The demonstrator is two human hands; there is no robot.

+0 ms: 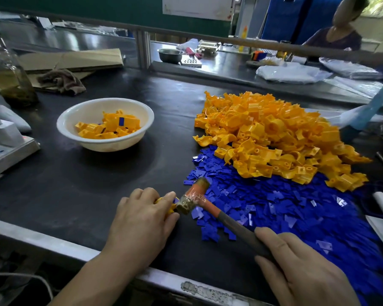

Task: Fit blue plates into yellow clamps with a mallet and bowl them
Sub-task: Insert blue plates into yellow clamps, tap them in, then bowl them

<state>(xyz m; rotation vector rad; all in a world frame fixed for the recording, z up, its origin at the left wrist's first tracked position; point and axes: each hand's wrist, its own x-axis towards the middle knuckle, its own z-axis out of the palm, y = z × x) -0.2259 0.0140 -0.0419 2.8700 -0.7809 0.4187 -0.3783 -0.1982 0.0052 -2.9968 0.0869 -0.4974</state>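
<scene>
Working early in the job, judging by the piles. Pinning one clamp to the table near its front edge with the left hand, fingers curled over the top and pinching it, hiding most of it and showing only a sliver of blue plate at its right end. Gripping the mallet by its dark handle in the right hand, fingers wrapped round the shaft, holding the head right against that right end, probably driving the plate home; impossible to tell how far seated. Having only a small batch bowled so far: seeing a shallow layer of fitted clamps in the white bowl, far left of the hands, some showing a blue face, filling well under half. Leaving a great deal undone: facing a tall heap of loose clamps at the far right and a wide spread of loose plates just beside the mallet, touching the heap's near side.
</scene>
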